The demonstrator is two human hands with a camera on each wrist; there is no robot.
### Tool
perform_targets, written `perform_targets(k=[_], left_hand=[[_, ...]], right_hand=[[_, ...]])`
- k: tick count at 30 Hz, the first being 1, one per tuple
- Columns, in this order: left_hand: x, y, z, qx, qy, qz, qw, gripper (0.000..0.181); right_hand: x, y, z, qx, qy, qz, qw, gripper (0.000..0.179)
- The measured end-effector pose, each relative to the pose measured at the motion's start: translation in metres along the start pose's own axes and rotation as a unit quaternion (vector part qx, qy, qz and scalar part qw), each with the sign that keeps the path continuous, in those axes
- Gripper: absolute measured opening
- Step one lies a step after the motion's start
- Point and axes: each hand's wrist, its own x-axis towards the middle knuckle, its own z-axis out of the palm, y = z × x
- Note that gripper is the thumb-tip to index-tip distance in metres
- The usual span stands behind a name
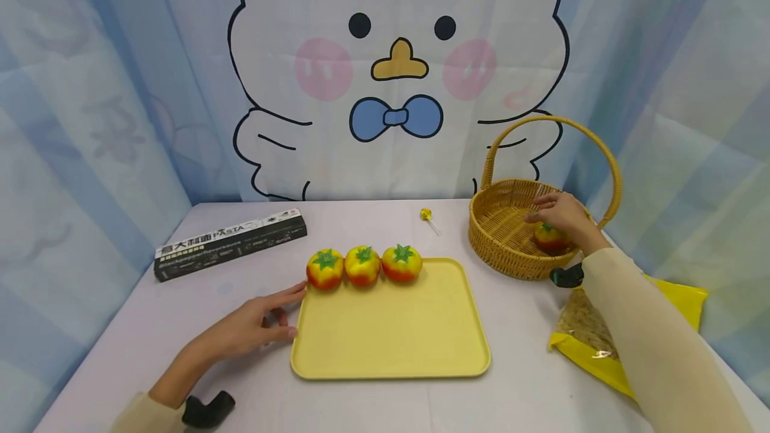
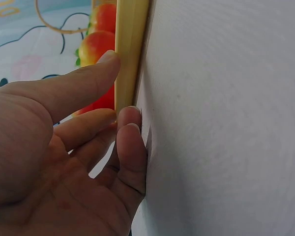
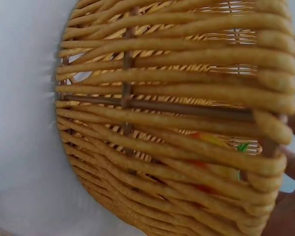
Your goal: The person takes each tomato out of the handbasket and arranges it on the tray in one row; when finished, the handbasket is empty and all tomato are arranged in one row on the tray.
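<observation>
Three red-and-yellow tomatoes with green tops sit in a row along the back edge of a yellow tray. At the tray's left side my left hand rests its fingertips and thumb against the rim. The left wrist view shows that hand with the thumb on the rim and fingers loosely bent. My right hand reaches over a wicker basket, fingers extended above another tomato inside. In the right wrist view the basket weave hides most of that tomato.
A black pasta box lies at the back left. A small yellow-wrapped lollipop lies near the back edge. Under the right forearm is a yellow bag of pasta. The basket's tall handle arches upward, and curtains surround the table.
</observation>
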Motion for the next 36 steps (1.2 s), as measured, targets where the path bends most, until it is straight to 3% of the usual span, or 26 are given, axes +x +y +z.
perform_targets(k=[7, 12, 22, 27, 31, 36], left_hand=[[0.001, -0.001, -0.002, 0.002, -0.003, 0.002, 1.0, 0.079], [0.001, -0.001, -0.002, 0.0, -0.003, 0.003, 1.0, 0.079], [0.001, 0.001, -0.002, 0.003, -0.001, -0.01, 0.9999, 0.079], [0.001, 0.001, -0.002, 0.003, -0.002, -0.012, 0.9999, 0.08], [0.001, 0.002, -0.002, 0.0, -0.001, -0.01, 0.9999, 0.079], [0.0, 0.002, -0.001, -0.003, 0.0, -0.013, 0.9999, 0.079]], right_hand=[[0.001, 0.003, 0.002, -0.062, -0.024, 0.022, 0.9976, 0.066], [0.002, 0.003, 0.002, -0.062, -0.065, 0.036, 0.9953, 0.064], [0.002, -0.001, -0.002, -0.129, -0.145, -0.003, 0.981, 0.076], [0.001, -0.004, -0.003, -0.113, -0.184, 0.011, 0.9762, 0.094], [-0.002, -0.007, -0.001, -0.096, -0.161, -0.013, 0.9822, 0.091], [-0.006, -0.014, 0.006, -0.068, -0.091, -0.039, 0.9928, 0.093]])
